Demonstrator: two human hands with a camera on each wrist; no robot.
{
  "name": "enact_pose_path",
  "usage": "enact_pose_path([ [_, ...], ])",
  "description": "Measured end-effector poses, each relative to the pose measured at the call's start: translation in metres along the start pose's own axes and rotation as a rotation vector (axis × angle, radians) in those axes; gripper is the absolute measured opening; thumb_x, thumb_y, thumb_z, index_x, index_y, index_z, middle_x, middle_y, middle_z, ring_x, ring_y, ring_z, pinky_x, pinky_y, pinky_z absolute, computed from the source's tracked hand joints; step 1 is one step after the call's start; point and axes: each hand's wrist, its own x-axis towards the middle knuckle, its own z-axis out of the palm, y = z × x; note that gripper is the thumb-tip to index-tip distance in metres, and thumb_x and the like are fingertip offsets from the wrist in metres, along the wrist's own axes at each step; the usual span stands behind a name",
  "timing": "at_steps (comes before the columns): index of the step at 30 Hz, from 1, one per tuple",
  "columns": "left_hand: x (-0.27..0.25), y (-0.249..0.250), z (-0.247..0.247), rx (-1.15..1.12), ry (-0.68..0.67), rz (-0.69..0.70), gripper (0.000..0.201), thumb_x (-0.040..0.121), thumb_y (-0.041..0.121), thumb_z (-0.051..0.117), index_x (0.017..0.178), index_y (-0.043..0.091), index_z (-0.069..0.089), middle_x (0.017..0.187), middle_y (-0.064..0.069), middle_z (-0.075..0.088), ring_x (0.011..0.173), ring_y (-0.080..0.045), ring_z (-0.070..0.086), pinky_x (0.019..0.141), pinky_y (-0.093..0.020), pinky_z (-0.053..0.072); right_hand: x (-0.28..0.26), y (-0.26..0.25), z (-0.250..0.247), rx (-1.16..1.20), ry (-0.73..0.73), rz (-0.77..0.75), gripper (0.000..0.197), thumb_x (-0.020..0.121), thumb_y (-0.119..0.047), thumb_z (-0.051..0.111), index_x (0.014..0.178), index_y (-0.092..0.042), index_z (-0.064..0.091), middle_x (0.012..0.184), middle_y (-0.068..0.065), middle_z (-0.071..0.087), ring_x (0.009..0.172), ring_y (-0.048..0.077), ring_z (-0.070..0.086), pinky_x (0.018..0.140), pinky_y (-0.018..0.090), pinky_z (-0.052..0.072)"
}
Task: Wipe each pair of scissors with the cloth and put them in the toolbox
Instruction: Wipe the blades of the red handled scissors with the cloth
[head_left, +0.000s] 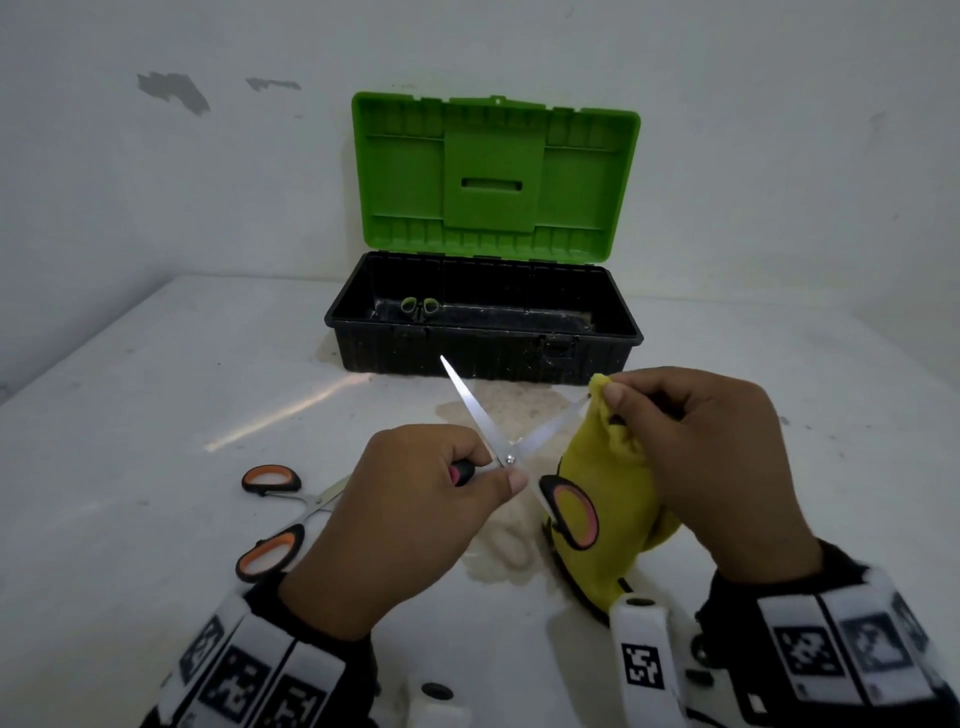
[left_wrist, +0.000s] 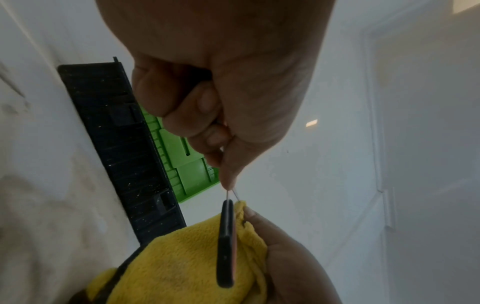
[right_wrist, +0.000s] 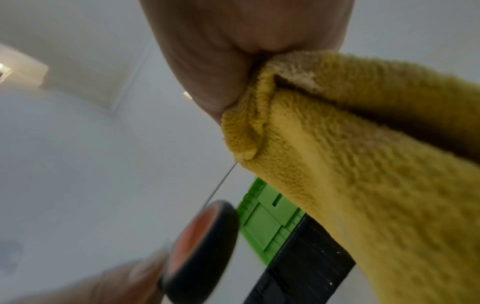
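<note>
My left hand (head_left: 415, 499) grips one handle of a pair of black-and-orange scissors (head_left: 506, 457) spread wide, held above the table. One blade points up toward the toolbox (head_left: 483, 353); the other runs right into the yellow cloth (head_left: 608, 499). My right hand (head_left: 691, 441) pinches the cloth around that blade's tip. The free handle loop (left_wrist: 226, 246) hangs in front of the cloth (left_wrist: 182, 267). From the right wrist, the cloth (right_wrist: 363, 164) is bunched under my thumb and the blade edge (right_wrist: 221, 185) emerges below it. A second pair with orange handles (head_left: 272, 514) lies on the table at left.
The black toolbox stands open at the back, its green lid (head_left: 493, 176) upright against the wall. Green-handled scissors (head_left: 420, 306) lie inside at its left end. Stains mark the white table (head_left: 156, 389) in front of the box.
</note>
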Motion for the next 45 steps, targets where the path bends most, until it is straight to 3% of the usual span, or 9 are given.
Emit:
enact_pose_path([
  [4,0.004,-0.001,-0.003,-0.069,0.011,-0.045,0.029,0.08,0.041,0.074,0.058,0.026,0.066,0.049,0.012,0.051,0.049,-0.002,0.047,0.05,-0.009,0.037,0.001,-0.003,-0.011,0.106,0.051,0.031,0.012,0.086,-0.027,0.071,0.079,-0.036,0.074,0.073,-0.021,0.071,0.075,-0.005,0.064,0.062,0.006,0.046],
  [12,0.004,0.004,-0.003,-0.075,-0.03,-0.013,0.031,0.078,0.044,0.074,0.059,0.021,0.066,0.051,0.002,0.049,0.046,-0.005,0.043,0.049,-0.014,0.037,-0.025,-0.024,0.013,-0.006,-0.054,-0.196,0.008,0.083,-0.02,0.076,0.087,-0.026,0.078,0.077,-0.022,0.07,0.076,-0.003,0.064,0.067,0.003,0.044],
  [22,0.003,0.003,-0.012,-0.05,-0.037,0.071,0.032,0.077,0.044,0.072,0.061,0.016,0.068,0.056,-0.004,0.05,0.049,-0.006,0.044,0.049,-0.013,0.035,-0.012,-0.019,0.01,0.045,0.004,-0.097,0.011,0.088,-0.023,0.071,0.078,-0.027,0.071,0.072,-0.017,0.068,0.076,-0.002,0.063,0.064,0.007,0.045],
  [27,0.003,0.003,-0.013,-0.058,-0.043,0.07,0.032,0.077,0.041,0.075,0.06,0.016,0.066,0.051,0.006,0.042,0.048,-0.006,0.041,0.05,-0.014,0.036,-0.015,-0.018,0.011,0.047,-0.05,-0.072,0.009,0.087,-0.026,0.072,0.079,-0.03,0.071,0.071,-0.018,0.068,0.075,-0.003,0.064,0.064,0.007,0.046],
  [33,0.005,0.001,-0.01,-0.107,-0.077,0.013,0.035,0.08,0.04,0.074,0.061,0.012,0.065,0.051,0.006,0.043,0.047,-0.005,0.04,0.049,-0.013,0.035,0.002,-0.006,-0.005,0.07,0.061,0.005,0.009,0.088,-0.024,0.071,0.079,-0.026,0.073,0.072,-0.016,0.069,0.074,-0.004,0.063,0.061,0.006,0.046],
  [38,0.011,-0.003,-0.011,-0.124,-0.068,-0.053,0.035,0.08,0.038,0.075,0.06,0.011,0.065,0.051,0.005,0.044,0.046,-0.005,0.04,0.048,-0.013,0.035,-0.013,-0.022,-0.004,0.03,-0.043,-0.196,0.008,0.085,-0.022,0.072,0.088,-0.03,0.074,0.076,-0.018,0.07,0.074,-0.001,0.065,0.063,0.008,0.048],
  [41,0.014,-0.001,-0.01,-0.097,-0.088,-0.047,0.035,0.08,0.038,0.076,0.061,0.011,0.066,0.051,0.007,0.046,0.046,-0.004,0.041,0.049,-0.012,0.035,-0.021,-0.026,0.01,-0.174,-0.153,-0.39,0.008,0.087,-0.026,0.071,0.091,-0.032,0.076,0.08,-0.021,0.072,0.072,-0.008,0.058,0.07,0.021,0.048],
  [43,0.014,0.001,-0.011,-0.043,-0.091,-0.028,0.034,0.079,0.039,0.076,0.057,0.017,0.063,0.049,0.011,0.047,0.045,-0.003,0.043,0.049,-0.011,0.035,-0.023,-0.027,0.018,-0.23,-0.2,-0.468,0.015,0.089,-0.032,0.062,0.091,-0.032,0.077,0.082,-0.018,0.073,0.069,-0.007,0.059,0.068,0.027,0.046],
  [45,0.013,0.002,-0.012,-0.019,-0.089,-0.019,0.033,0.078,0.04,0.077,0.055,0.022,0.062,0.048,0.014,0.049,0.046,-0.002,0.045,0.05,-0.01,0.036,-0.023,-0.028,0.022,-0.247,-0.228,-0.505,0.026,0.09,-0.036,0.051,0.091,-0.031,0.077,0.081,-0.015,0.074,0.067,0.001,0.063,0.065,0.025,0.042],
])
